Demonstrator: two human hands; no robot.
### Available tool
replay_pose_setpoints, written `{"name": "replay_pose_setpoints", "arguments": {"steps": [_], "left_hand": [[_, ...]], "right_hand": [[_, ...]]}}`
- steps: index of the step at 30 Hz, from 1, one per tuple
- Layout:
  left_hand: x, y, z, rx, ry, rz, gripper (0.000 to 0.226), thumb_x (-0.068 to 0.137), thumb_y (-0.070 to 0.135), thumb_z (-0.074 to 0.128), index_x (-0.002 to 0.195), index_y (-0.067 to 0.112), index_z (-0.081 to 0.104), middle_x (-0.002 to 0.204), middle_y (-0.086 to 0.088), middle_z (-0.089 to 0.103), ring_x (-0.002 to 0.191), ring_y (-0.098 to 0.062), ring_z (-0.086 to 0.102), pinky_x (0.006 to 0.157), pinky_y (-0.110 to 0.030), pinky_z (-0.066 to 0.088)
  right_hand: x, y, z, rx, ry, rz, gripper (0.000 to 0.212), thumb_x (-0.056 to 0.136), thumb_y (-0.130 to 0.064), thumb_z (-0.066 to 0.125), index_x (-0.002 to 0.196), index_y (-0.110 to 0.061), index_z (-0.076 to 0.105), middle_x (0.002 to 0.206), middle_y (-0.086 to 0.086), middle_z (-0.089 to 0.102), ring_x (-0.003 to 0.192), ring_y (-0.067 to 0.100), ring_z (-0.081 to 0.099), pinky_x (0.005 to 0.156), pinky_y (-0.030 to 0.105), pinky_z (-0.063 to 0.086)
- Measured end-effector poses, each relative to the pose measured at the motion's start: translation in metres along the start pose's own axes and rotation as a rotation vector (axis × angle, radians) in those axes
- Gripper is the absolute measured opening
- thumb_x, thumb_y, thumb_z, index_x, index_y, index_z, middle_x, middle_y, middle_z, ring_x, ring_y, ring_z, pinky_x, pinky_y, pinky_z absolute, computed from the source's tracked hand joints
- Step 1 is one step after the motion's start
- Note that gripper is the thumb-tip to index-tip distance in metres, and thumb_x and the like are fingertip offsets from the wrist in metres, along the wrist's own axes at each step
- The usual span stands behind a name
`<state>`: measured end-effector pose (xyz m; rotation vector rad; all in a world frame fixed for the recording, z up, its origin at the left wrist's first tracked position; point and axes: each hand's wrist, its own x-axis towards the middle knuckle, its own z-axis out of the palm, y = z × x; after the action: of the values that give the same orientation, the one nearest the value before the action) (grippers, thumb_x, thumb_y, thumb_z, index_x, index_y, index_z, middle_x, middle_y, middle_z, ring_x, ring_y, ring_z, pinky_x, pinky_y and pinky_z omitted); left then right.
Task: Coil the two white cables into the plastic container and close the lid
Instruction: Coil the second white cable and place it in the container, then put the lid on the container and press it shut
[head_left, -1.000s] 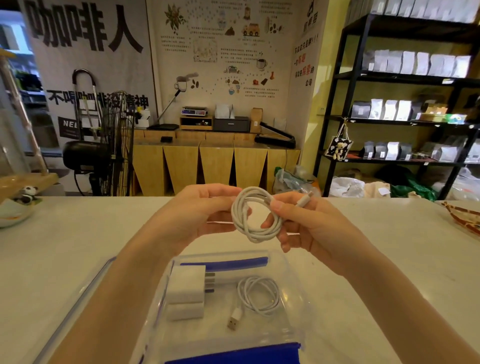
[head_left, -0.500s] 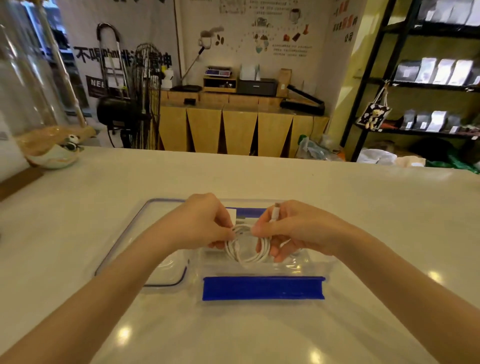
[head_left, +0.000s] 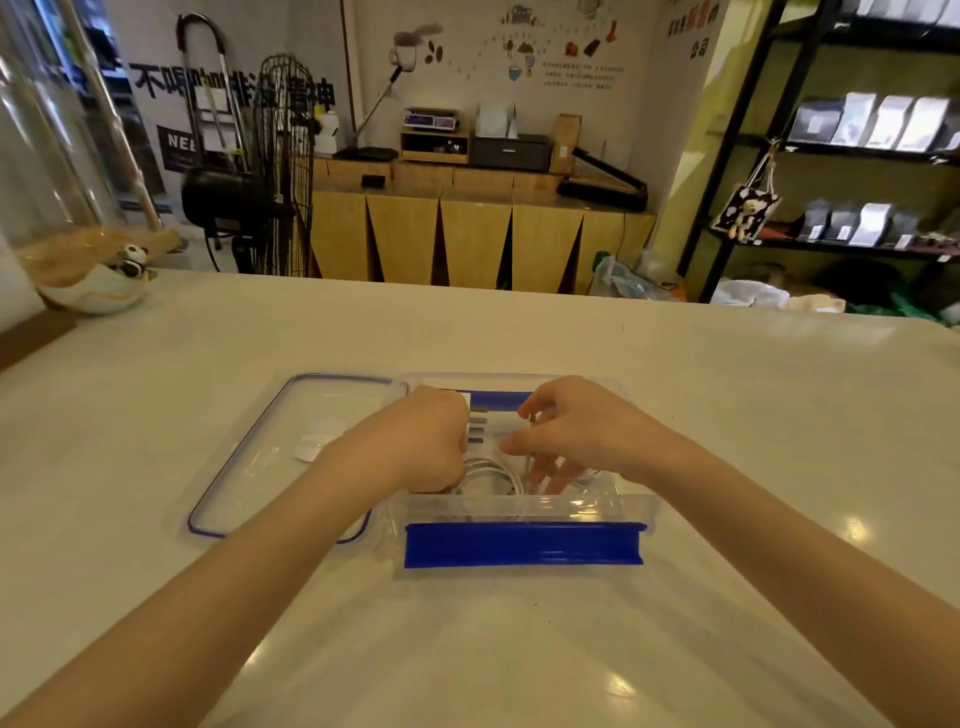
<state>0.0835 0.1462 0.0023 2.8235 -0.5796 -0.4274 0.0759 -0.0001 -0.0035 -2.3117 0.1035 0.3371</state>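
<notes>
Change since earlier: both hands have come down from chest height, where they held the white coil in the air, and now reach inside the container; the coil lies low in the box between them.
Left hand (head_left: 422, 441): closed into a loose fist inside the container's left part, knuckles up, at the left edge of the coil; whether it pinches the cable cannot be told, since the fingertips are hidden.
Right hand (head_left: 574, 434): fingers spread and curved downward over the box's middle, tips just above or touching the cable; not clenched, and a grip on anything is not clear.
Coiled white cable (head_left: 491, 474): round loops lying in the container near its front wall, between the two hands.
Second cable: a faint white loop shows past the right hand's fingers, too blurred to be sure.
Plastic container (head_left: 597, 506): clear, open, on the white counter (head_left: 727, 415), with a blue clasp (head_left: 522, 543) folded down along its near side and another blue strip at the far side.
Lid (head_left: 249, 467): clear with a blue rim, lying flat on the counter just left of the container, its right edge under the left forearm.
Plug adapters (head_left: 478, 421): white blocks with metal prongs at the back of the box, mostly hidden behind the left hand.
</notes>
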Motion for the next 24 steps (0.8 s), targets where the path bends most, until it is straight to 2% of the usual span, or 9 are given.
{"name": "replay_pose_setpoints", "arguments": {"steps": [3,7,11,16,21,24], "left_hand": [[-0.001,0.002,-0.002,0.006,-0.001,0.008,0.009,0.082,0.007,0.056,0.079,0.006,0.065,0.057,-0.001,0.047,0.054,-0.011,0.044,0.051,-0.019,0.038],[-0.003,0.006,-0.002,-0.006,-0.003,-0.001,0.015,0.082,0.013,0.059,0.093,0.005,0.065,0.061,0.001,0.047,0.061,-0.011,0.046,0.061,-0.022,0.041],[-0.008,0.005,-0.005,-0.044,0.024,0.01,0.02,0.084,0.02,0.059,0.095,0.005,0.067,0.068,-0.001,0.057,0.065,-0.012,0.052,0.065,-0.023,0.045],[-0.028,-0.017,-0.035,-0.294,0.204,0.076,0.013,0.085,0.021,0.056,0.096,0.019,0.065,0.077,0.006,0.065,0.069,-0.005,0.061,0.061,-0.014,0.047],[-0.055,-0.056,-0.039,-0.498,0.34,0.072,0.015,0.088,0.023,0.051,0.098,0.029,0.06,0.085,0.011,0.066,0.078,-0.002,0.062,0.063,-0.014,0.046],[-0.07,-0.084,-0.025,-0.459,0.409,-0.005,0.02,0.088,0.025,0.053,0.106,0.028,0.06,0.094,0.01,0.066,0.088,-0.002,0.06,0.067,-0.011,0.041]], "right_hand": [[0.001,0.001,0.001,-0.013,0.061,-0.07,0.048,0.079,-0.02,0.066,0.122,-0.011,0.045,0.08,0.001,0.061,0.059,0.015,0.065,0.051,0.022,0.055],[0.003,0.003,-0.001,-0.058,0.071,-0.124,0.041,0.082,-0.017,0.062,0.121,-0.012,0.047,0.103,0.003,0.059,0.063,0.012,0.063,0.056,0.019,0.054],[0.003,0.004,-0.008,-0.073,0.094,-0.146,0.03,0.084,-0.015,0.059,0.113,-0.012,0.054,0.092,0.002,0.062,0.062,0.01,0.063,0.051,0.015,0.051],[0.001,-0.01,-0.02,-0.05,0.147,-0.25,0.013,0.087,-0.015,0.054,0.097,-0.016,0.061,0.08,-0.002,0.065,0.061,0.008,0.063,0.047,0.015,0.048],[0.011,-0.047,-0.022,0.004,0.11,-0.424,0.013,0.088,-0.017,0.052,0.089,-0.018,0.065,0.074,-0.001,0.069,0.065,0.007,0.064,0.052,0.016,0.053],[0.026,-0.067,-0.01,-0.052,0.046,-0.513,0.015,0.089,-0.017,0.051,0.093,-0.018,0.065,0.081,-0.001,0.069,0.072,0.006,0.063,0.057,0.015,0.052]]}}
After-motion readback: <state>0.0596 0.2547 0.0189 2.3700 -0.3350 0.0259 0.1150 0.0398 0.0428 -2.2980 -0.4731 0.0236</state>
